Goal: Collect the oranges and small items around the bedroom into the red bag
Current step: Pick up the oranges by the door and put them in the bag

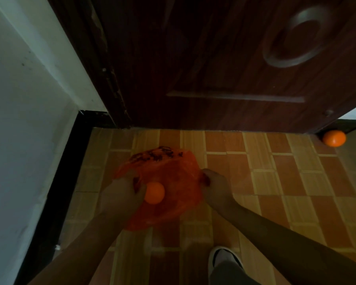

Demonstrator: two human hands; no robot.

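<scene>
Left hand (pixel 123 190) grips an orange (pixel 154 192) at the red bag (pixel 169 182) mouth; right hand (pixel 214 182) pinches the rim to spread it; second orange (pixel 334 138) by the door (pixel 214 58)

You see thin crinkly plastic red bag (pixel 164 182), smooth matt small orange ball (pixel 154 193), dark glossy wood door (pixel 214 58), brick-pattern floor (pixel 275 182).

Left hand (pixel 123 190) holds small orange ball (pixel 154 192) at red bag (pixel 169 177) mouth; right hand (pixel 214 182) grips bag edge. Orange (pixel 334 138) on floor (pixel 275 182) by door (pixel 214 68).
</scene>
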